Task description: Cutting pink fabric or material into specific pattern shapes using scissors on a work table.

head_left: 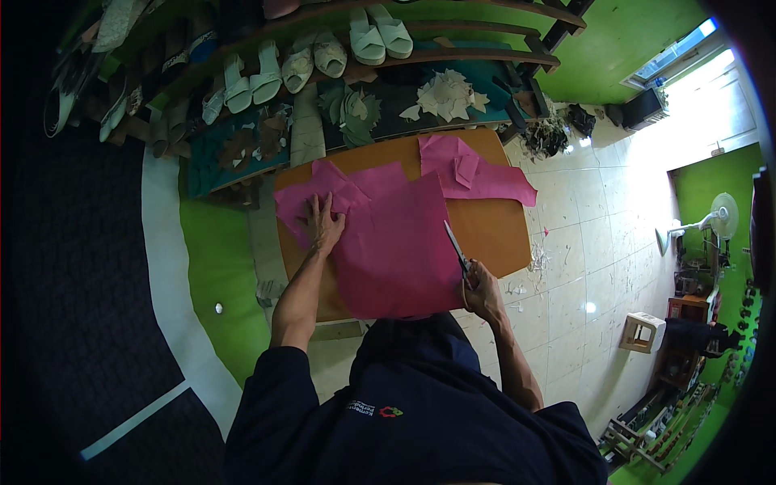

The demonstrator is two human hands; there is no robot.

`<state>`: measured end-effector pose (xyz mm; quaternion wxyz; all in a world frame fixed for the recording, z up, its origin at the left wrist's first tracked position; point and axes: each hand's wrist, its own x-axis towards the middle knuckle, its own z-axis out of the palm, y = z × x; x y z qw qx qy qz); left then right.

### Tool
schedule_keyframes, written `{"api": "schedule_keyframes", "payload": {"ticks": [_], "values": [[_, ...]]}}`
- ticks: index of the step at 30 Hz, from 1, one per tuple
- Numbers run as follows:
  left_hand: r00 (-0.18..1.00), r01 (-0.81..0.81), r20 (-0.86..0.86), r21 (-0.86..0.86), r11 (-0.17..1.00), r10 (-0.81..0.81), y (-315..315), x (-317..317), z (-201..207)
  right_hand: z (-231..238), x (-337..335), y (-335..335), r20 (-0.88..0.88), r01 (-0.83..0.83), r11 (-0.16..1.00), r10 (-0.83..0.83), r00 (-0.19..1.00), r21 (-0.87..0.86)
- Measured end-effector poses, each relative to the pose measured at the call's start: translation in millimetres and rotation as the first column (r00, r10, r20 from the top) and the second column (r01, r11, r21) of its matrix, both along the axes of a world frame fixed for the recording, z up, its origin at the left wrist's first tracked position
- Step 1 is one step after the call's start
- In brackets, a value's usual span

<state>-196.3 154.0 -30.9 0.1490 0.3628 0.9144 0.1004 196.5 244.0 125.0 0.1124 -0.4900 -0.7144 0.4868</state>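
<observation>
A large pink sheet [392, 255], fabric or thin leather, covers the middle of an orange-brown table [491, 234] and droops over its near edge. My left hand [325, 226] rests flat on the pink material at the left, fingers spread. In my right hand [483, 293] are scissors [454, 242], their blades pointing up and away beside the sheet's right edge. The blades look nearly closed; whether they touch the sheet is hard to tell. A cut, partly folded pink piece [473, 174] lies at the table's far right.
Beyond the table, a wooden rack [477, 55] holds several pairs of sandals [330, 55]. Under it lie pale scraps [447, 95] and green scraps [352, 111]. Trimmings [540, 257] litter the tiled floor at right. Farther right are a small stool [643, 332] and a white fan [722, 217].
</observation>
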Motion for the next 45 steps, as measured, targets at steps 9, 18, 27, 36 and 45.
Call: {"api": "schedule_keyframes", "payload": {"ticks": [9, 18, 27, 36, 45], "values": [[0.998, -0.038, -0.041, 0.197, 0.98, 0.047, -3, -17, 9, -56, 16, -6, 0.045, 0.007, 0.984, -0.015, 0.999, 0.177], [0.996, 0.021, -0.085, 0.312, 0.95, 0.006, -34, -5, 7, -71, 9, -10, 0.062, 0.004, 0.993, -0.011, 0.998, 0.116], [0.97, 0.241, -0.039, 0.052, 0.969, -0.239, -12, 24, 12, -54, 12, -7, 0.072, 0.009, 0.992, -0.018, 0.997, 0.127], [0.97, 0.188, -0.152, -0.022, 0.982, -0.189, -2, 5, -10, -5, 13, -18, 0.009, -0.006, 1.0, 0.006, 1.0, 0.014], [0.986, 0.118, 0.109, 0.089, 0.989, -0.127, 2, -2, -3, 21, 14, -34, -0.228, 0.101, 0.993, -0.112, 0.967, -0.057]]}}
